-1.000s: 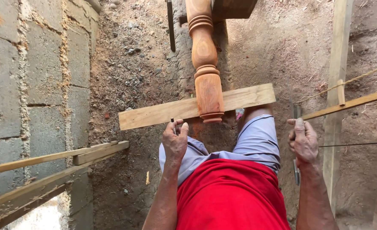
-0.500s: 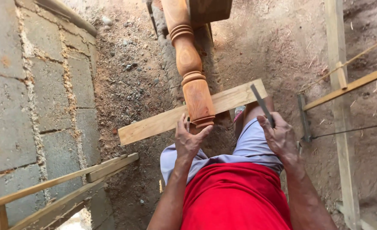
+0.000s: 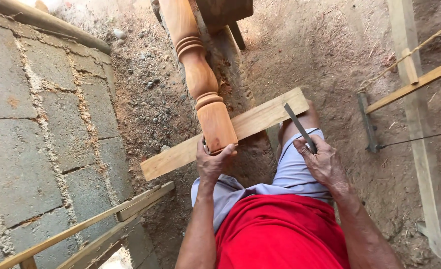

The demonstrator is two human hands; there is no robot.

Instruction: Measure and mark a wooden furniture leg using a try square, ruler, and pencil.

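We see the turned post [image 3: 200, 84] running lengthwise straight ahead across the plank [image 3: 260, 119], our left hand [image 3: 211, 162] gripping its near end, our right hand [image 3: 322, 162] clasping a chisel [image 3: 299, 125] beside it

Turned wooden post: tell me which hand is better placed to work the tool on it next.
Right. The right hand already grips the flat metal tool, its tip above the plank near the turned wooden post. The left hand is busy holding the post's end.
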